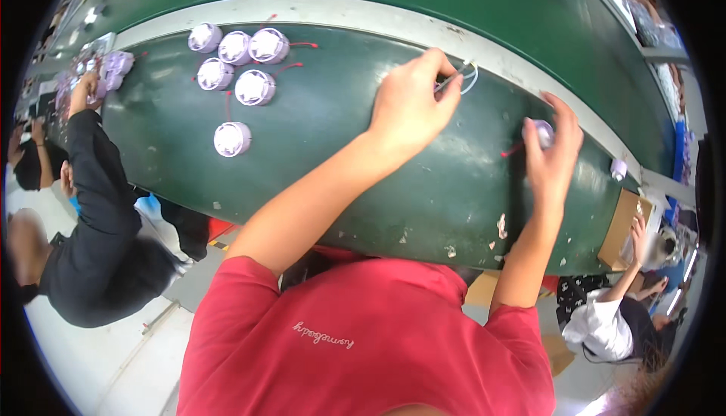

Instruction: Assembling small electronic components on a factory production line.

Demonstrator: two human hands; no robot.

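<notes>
My left hand is closed in a pinch near the table's far edge. It holds a thin grey tool with a pale looped end; its exact kind is not plain. Off to the right, my right hand has its fingers and thumb around a small round lilac housing. A short red wire sticks out from that housing toward the left. Several similar lilac housings with red wires sit in a group at the left, among them the nearest one.
The green table has a pale raised rail along its far side. One small lilac part and a cardboard box are at the right end. A co-worker in black handles more housings at left; another in white is at right.
</notes>
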